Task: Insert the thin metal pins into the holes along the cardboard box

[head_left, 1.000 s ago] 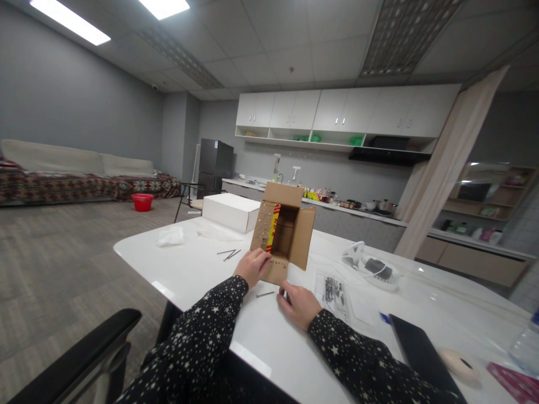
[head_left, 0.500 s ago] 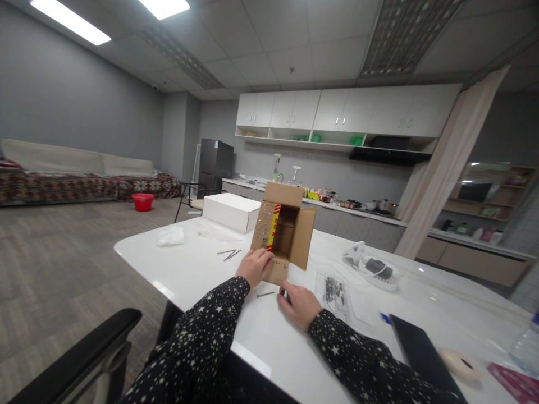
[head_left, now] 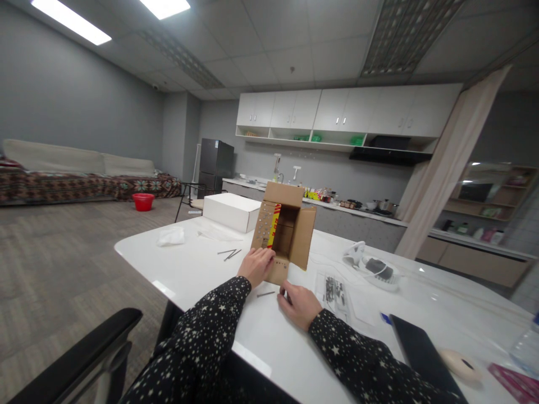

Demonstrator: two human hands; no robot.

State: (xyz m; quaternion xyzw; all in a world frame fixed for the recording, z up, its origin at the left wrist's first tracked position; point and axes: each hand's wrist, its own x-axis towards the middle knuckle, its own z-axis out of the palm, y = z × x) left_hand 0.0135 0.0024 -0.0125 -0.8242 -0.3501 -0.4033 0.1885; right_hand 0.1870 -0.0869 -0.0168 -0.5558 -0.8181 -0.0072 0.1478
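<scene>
An open brown cardboard box lies on its side on the white table, its opening towards me, a red and yellow strip on its left flap. My left hand rests on the box's lower left flap, fingers curled over its edge. My right hand lies on the table just below the box, fingers pinched together at a small thing I cannot make out. A thin metal nail lies on the table between my hands.
A white box stands behind the cardboard box. Loose nails and a crumpled plastic bag lie to the left. A clear bag of screws, a white cabled device, a dark tablet and a mouse lie right. A chair arm is at lower left.
</scene>
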